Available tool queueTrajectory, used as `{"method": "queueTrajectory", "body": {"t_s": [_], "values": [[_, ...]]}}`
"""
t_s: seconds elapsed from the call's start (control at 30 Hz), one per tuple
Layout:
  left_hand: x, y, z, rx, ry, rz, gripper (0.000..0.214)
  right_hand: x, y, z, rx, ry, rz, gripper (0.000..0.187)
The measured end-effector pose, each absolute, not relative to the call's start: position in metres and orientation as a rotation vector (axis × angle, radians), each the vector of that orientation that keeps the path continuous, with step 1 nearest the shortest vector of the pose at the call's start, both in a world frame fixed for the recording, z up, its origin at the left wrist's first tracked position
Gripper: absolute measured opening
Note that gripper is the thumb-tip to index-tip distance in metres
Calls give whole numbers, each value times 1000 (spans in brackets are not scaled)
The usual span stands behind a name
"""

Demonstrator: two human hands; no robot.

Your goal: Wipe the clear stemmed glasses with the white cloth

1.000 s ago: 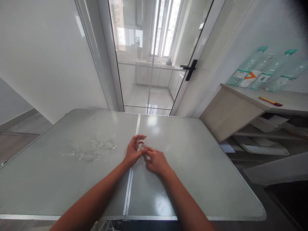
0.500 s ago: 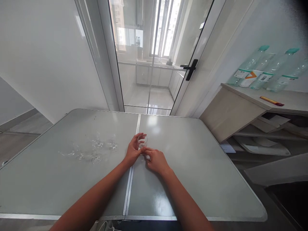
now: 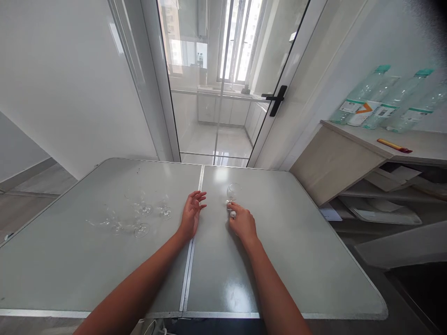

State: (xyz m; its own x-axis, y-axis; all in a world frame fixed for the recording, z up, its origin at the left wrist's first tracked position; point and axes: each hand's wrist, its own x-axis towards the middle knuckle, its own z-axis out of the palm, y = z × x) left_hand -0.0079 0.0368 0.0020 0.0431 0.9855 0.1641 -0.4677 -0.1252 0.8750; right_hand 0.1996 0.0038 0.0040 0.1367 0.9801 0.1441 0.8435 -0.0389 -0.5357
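My right hand (image 3: 243, 223) is closed, its fingertips pinching a small clear stemmed glass (image 3: 233, 190) low down, right of the table's metal seam. The round bowl of the glass points up and away from me. A small whitish wad (image 3: 233, 214) shows under the curled fingers; its kind is unclear. My left hand (image 3: 193, 210) is over the seam with fingers spread, holding nothing. To its left stand several clear stemmed glasses (image 3: 141, 229), hard to make out against the pale table.
The grey-green table (image 3: 296, 260) has a metal edge and a metal strip (image 3: 186, 279) across it. Beyond it stands a glass door with a black handle (image 3: 278, 100). At right, a wooden shelf unit (image 3: 344, 160) holds plastic bottles (image 3: 382, 109) and a yellow-red packet (image 3: 394, 145).
My right hand has moved right and slightly away with the glass. My left hand has let go of it and drawn a little left, its fingers now apart.
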Motion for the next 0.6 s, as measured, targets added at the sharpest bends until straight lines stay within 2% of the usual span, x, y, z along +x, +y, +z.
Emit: {"method": "queueTrajectory", "body": {"t_s": [0.13, 0.37, 0.6], "values": [[-11, 39, 2, 863, 755, 1504, 35, 207, 6, 2, -2001, -1616, 307, 60], [-10, 32, 6, 908, 806, 1338, 37, 204, 2, 7, -2074, -1531, 286, 57], [-10, 36, 0, 869, 793, 1296, 51, 183, -7, 12, -1960, -1492, 105, 33]]}}
